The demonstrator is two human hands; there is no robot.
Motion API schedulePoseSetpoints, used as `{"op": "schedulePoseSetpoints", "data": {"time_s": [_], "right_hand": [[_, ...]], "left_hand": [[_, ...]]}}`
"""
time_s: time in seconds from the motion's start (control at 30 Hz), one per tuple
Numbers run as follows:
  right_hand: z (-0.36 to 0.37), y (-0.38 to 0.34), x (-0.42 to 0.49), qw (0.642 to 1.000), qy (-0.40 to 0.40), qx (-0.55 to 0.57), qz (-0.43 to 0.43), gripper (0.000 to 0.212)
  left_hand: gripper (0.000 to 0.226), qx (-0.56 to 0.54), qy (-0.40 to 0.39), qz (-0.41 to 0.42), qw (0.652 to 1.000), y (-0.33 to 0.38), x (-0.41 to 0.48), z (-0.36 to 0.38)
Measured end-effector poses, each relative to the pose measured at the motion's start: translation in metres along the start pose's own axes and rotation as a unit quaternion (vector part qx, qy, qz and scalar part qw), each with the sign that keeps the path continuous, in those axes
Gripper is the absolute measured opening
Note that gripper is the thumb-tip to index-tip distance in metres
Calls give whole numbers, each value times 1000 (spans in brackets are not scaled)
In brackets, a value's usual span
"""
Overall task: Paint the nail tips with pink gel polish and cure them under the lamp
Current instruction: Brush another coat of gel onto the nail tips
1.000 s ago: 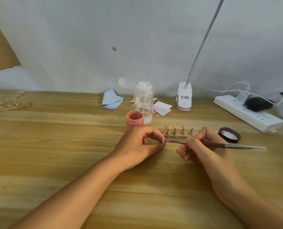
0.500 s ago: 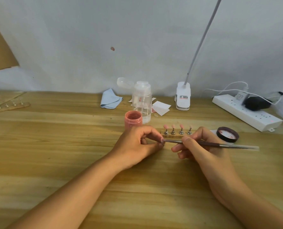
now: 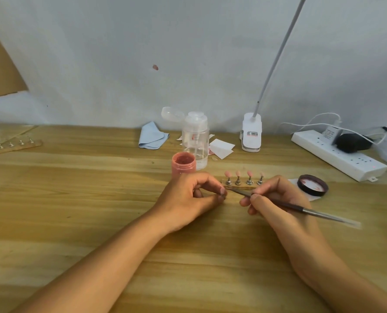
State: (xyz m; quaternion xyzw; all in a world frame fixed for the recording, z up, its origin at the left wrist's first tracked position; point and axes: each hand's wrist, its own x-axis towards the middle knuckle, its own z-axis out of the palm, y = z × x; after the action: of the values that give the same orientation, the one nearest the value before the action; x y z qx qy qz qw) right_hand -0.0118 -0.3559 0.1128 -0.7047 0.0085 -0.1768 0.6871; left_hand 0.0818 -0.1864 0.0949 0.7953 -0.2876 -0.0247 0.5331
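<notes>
Since half a second ago the tail of the thin dark-handled brush (image 3: 301,208) has dipped toward the person, so its shaft slants more steeply while the bristles stay where they were. Right hand (image 3: 278,199) has its grip closed on the brush near the front, pencil-fashion, probably for fine control. Left hand (image 3: 194,195) pinches a small metal stud (image 3: 223,195) between thumb and forefinger, its heel resting on the pale wooden bench (image 3: 75,199), presumably to steady the stud under the bristles. Whether a tip sits on it is too small to tell.

Just behind the hands lies one narrow wooden strip (image 3: 246,187) carrying four upright studs with pink plastic nail tips (image 3: 238,173); the fourth looks paler. One open pink gel jar (image 3: 184,164) stands beside the left hand, handy for reloading. Its one black lid (image 3: 312,185) lies inside-up to the right. One white clip lamp (image 3: 252,132) waits at the back, well apart. A second strip (image 3: 11,146) far left holds five bare studs.
</notes>
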Motion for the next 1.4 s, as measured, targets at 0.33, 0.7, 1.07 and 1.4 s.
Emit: {"op": "schedulePoseSetpoints", "data": {"time_s": [0.33,0.7,1.07,1.4], "right_hand": [[2,-2,-1,1000,3,-11,3,8],[0,0,0,997,-5,-13,-78,14],[-1,6,3,998,-2,-48,-45,9],[1,4,2,995,15,-88,-33,10]], "left_hand": [[18,0,4,-6,1000,0,0,0],[17,-8,20,-7,1000,2,0,0],[20,54,37,-23,998,4,-3,2],[23,85,30,-23,996,5,-2,1]]}}
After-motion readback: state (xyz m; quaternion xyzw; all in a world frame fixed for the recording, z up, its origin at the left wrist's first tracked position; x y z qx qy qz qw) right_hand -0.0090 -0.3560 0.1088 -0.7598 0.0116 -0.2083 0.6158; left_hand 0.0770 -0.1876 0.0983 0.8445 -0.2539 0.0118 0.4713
